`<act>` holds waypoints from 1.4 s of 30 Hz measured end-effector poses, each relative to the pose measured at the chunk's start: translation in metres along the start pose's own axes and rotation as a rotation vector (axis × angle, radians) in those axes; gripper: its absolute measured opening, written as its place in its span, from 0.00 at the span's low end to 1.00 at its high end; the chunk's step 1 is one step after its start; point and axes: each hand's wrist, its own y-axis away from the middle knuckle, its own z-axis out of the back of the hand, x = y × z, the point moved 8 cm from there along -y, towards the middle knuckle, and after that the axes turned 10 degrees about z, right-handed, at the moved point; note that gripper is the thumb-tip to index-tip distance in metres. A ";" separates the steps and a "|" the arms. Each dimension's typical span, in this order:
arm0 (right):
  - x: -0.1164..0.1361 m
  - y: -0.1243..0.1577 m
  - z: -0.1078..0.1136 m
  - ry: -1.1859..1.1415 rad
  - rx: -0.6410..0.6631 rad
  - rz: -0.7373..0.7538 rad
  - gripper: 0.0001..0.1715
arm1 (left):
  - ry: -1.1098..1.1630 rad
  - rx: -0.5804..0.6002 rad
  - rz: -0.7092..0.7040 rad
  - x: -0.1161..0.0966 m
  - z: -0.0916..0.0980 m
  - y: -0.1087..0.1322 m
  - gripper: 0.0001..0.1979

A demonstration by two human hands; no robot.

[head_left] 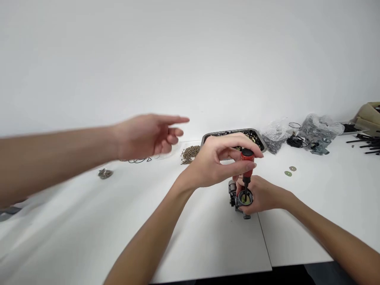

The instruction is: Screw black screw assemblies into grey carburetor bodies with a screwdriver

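My left hand (213, 164) is closed around the red handle of a small screwdriver (247, 157), held upright. Its black shaft points down into the round opening of a grey metal part (232, 194), where something greenish shows. My right hand (265, 196) wraps around that part and holds it on the white table (208, 237). Both hands are near the table's middle, just in front of a metal tray (230, 133).
Another person's arm and hand (145, 134) reach in from the left, index finger extended. Behind lie the tray of small parts, a brown pile of tiny pieces (190, 153), black rings (138, 160), plastic bags (319, 128), two green washers (290, 171) and a small metal piece (105, 173).
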 end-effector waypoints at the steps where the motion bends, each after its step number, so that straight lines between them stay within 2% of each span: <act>1: 0.001 0.000 0.000 -0.001 -0.004 0.002 0.13 | 0.012 -0.004 -0.008 0.002 0.000 -0.001 0.09; 7: 0.000 -0.001 0.000 0.020 -0.013 0.000 0.14 | 0.113 -0.071 0.041 0.019 0.004 -0.007 0.16; 11: -0.001 -0.001 -0.001 -0.005 -0.030 0.006 0.13 | 0.101 -0.088 0.064 0.019 0.007 -0.006 0.15; 25: 0.000 0.000 0.000 0.004 -0.013 -0.018 0.15 | 0.036 0.141 0.012 0.002 0.000 0.000 0.09; 28: 0.001 -0.001 0.001 0.027 -0.021 0.004 0.14 | 0.031 0.106 0.002 0.002 -0.003 -0.002 0.09; 33: 0.001 0.000 0.001 0.033 -0.027 -0.002 0.13 | 0.143 0.080 0.074 0.018 -0.008 -0.008 0.14; 36: 0.003 0.000 0.002 0.014 -0.029 -0.004 0.13 | 0.162 0.085 0.086 0.022 -0.011 -0.009 0.13; 42: -0.001 0.001 0.000 0.015 0.000 -0.038 0.15 | 0.120 0.021 0.119 0.022 -0.006 -0.008 0.11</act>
